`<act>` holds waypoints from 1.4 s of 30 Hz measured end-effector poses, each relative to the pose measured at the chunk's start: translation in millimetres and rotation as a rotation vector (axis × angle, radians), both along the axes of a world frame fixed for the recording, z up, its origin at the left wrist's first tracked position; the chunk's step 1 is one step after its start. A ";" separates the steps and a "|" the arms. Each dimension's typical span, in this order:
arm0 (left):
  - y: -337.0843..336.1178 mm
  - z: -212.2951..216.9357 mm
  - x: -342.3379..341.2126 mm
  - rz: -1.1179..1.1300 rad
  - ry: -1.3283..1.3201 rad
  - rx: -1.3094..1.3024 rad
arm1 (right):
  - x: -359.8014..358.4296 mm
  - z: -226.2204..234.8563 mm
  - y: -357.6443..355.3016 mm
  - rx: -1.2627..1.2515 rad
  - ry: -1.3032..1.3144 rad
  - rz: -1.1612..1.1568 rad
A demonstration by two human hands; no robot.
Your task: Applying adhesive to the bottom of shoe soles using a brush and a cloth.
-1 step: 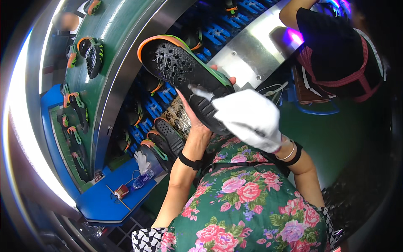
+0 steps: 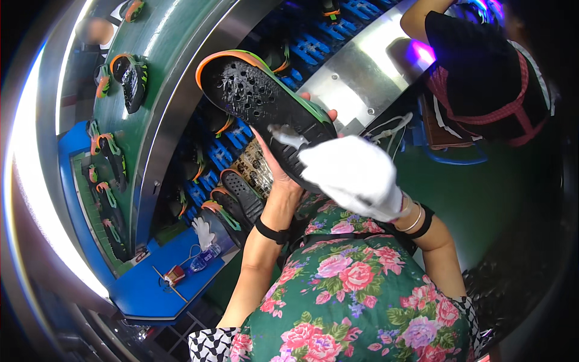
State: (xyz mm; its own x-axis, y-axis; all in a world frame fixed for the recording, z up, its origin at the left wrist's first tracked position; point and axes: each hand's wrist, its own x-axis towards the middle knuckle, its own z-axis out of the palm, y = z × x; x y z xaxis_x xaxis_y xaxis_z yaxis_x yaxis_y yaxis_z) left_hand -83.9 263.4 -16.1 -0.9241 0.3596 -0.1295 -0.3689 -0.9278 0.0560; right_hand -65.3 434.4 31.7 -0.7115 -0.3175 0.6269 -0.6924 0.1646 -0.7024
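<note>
My left hand (image 2: 278, 168), bare, grips a black shoe sole (image 2: 274, 114) with an orange and green rim from beneath, thumb along one edge and fingertips showing past the other. Small holes dot the sole's far end, where a glossy wet film lies. Over its near half is my right hand (image 2: 350, 175) in a white glove, closed on a small brush (image 2: 287, 136). The brush's whitish tip is blurred and touches or nearly touches the sole's ribbed middle. The glove hides the brush's handle and the sole's near end.
Several more soles (image 2: 243, 192) stand beside my left forearm. A green conveyor belt (image 2: 163, 45) carries orange-rimmed shoe parts on the left. Blue racks (image 2: 313, 51) lie beyond. A blue table (image 2: 151, 286) holds a bottle (image 2: 205, 258). A co-worker (image 2: 476, 72) is at right.
My gloved right hand and the brush have shifted slightly left and down along the sole. The sole and my left hand are nearly still.
</note>
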 end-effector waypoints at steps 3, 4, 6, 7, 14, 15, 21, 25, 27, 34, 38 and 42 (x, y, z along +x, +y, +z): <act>-11.9 -10.6 -2.2 -0.134 0.060 0.016 | 8.5 -1.3 -8.3 -0.120 -0.064 0.110; -15.0 -10.0 -3.0 -0.177 0.104 0.085 | 6.0 2.1 -4.7 -0.141 -0.106 0.180; -15.4 -10.0 -2.9 -0.162 0.057 0.061 | 3.5 -0.1 0.3 -0.232 -0.259 0.172; -10.8 -6.3 -2.6 -0.110 0.010 0.057 | 2.8 -4.5 0.3 -0.164 -0.184 0.071; -26.0 -20.6 -5.0 -0.056 0.103 -0.041 | 12.3 -3.2 -1.8 -0.219 -0.284 0.251; -25.6 -20.0 -4.9 -0.033 0.078 -0.047 | 11.1 -6.0 -1.5 -0.294 -0.330 0.227; -22.9 -11.6 -2.4 -0.006 0.007 -0.156 | 22.3 -16.9 -3.7 -0.089 -0.092 0.156; -24.9 -13.9 1.2 0.019 0.093 -0.055 | 20.0 -19.0 3.8 -0.356 -0.440 0.304; -28.9 -20.7 2.7 -0.031 0.081 -0.087 | 10.5 -22.9 10.0 -0.241 -0.305 0.218; -35.7 -20.2 -2.5 -0.176 0.138 -0.113 | 17.7 -25.0 8.4 -0.202 -0.382 0.397; -43.4 -25.0 -2.8 -0.289 0.199 -0.105 | 7.0 -20.9 10.6 -0.070 -0.237 0.263; -45.8 -28.6 -9.2 -0.355 0.088 -0.122 | 25.0 -31.1 4.0 0.064 -0.035 0.300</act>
State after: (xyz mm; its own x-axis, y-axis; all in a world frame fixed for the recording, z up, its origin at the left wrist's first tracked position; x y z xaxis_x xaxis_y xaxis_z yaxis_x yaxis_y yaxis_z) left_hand -93.1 217.6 -44.7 -0.7543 0.6461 -0.1168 -0.6549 -0.7278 0.2034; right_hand -40.3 438.4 0.6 -0.6008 -0.5546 0.5757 -0.6925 0.0013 -0.7214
